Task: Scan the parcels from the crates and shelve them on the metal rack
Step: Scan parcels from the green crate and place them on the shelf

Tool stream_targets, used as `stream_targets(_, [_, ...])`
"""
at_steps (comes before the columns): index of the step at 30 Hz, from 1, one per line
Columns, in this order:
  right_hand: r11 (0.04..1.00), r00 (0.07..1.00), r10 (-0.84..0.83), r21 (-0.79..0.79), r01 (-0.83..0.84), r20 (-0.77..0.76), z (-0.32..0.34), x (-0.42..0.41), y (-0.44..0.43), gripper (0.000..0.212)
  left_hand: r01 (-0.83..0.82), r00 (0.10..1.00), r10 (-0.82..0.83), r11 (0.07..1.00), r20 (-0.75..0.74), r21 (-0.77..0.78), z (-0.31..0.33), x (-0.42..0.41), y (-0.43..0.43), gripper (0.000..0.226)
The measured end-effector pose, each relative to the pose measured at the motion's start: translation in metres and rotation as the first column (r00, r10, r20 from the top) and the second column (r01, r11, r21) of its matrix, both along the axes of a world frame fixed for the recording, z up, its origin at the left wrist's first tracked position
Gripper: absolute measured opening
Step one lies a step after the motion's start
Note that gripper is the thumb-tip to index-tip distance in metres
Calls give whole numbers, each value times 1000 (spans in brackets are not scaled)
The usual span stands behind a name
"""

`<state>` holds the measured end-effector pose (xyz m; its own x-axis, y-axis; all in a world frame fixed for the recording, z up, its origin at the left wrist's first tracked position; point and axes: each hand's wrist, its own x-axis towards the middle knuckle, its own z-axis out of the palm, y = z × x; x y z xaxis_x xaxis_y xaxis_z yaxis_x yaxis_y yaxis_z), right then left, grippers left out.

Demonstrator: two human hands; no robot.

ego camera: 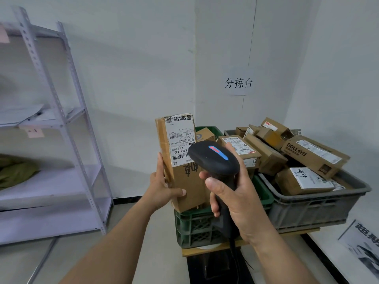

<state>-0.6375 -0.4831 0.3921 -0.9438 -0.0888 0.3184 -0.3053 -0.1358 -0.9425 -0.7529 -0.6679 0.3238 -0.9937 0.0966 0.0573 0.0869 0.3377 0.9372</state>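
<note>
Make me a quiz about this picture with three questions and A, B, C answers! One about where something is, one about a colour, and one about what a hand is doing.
1. Which side of the picture is the metal rack on?
A. right
B. left
C. middle

2. What colour is the crate farthest right?
A. red
B. yellow
C. grey

3. What is the right hand doing?
A. gripping the scanner
B. hanging open
C. pushing a chair

Answers:
1 B: its posts and shelves fill the left edge.
2 C: its walls are grey, next to a green crate.
3 A: its fingers curl round the scanner's handle, which is aimed at the parcel that the left hand holds.
</note>
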Motion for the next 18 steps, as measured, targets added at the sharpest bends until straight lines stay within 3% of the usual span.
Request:
stream_targets(4, [984,986,-162,73,165,-38,0,-3,12,95,59,997,-64,990,37,126,11,5,9,124])
stream_targets(12, [870,889,-456,187,456,-43,9,3,62,22,217,971,-237,883,-4,416,49,13,54,75])
stream_targets(18, [851,876,-474,211,481,-84,21,26,89,17,365,919,-392,802,-45,472,76,18,108,64])
